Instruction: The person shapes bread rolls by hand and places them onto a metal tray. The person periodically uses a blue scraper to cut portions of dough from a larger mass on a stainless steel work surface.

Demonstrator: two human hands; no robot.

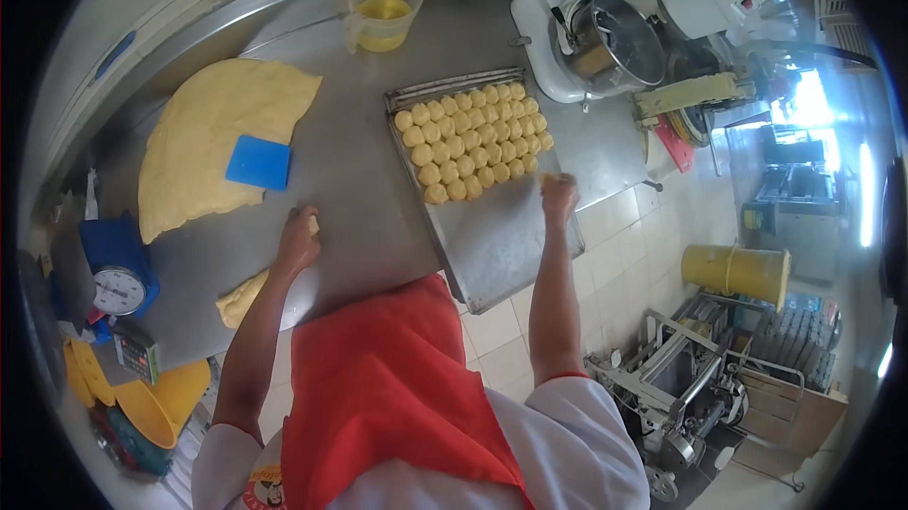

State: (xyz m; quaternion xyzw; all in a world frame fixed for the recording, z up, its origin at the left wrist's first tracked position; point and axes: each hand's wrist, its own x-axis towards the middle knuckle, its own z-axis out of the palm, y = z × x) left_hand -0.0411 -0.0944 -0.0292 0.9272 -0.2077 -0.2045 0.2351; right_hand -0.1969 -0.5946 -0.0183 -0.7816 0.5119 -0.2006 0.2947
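On the steel table, a large sheet of yellow dough (pixel 189 160) lies at the left with a blue plastic scraper (pixel 257 162) on it. My left hand (pixel 299 237) is closed on a small piece of dough just below the sheet. A longer dough strip (pixel 238 299) lies beside my left forearm. A metal tray (pixel 501 255) holds several rows of small dough balls (pixel 473 141) on its far part. My right hand (pixel 558 192) is closed on a small dough piece at the tray's right edge, by the end of the nearest row.
A jug of oil (pixel 383 23) and a white stand mixer (pixel 549 37) stand at the back, beside a machine (pixel 686 98). A blue scale (pixel 118 273), calculator (pixel 135 351) and yellow containers (pixel 165 406) are at left. A yellow bucket (pixel 733 269) and machinery (pixel 681 387) are at right.
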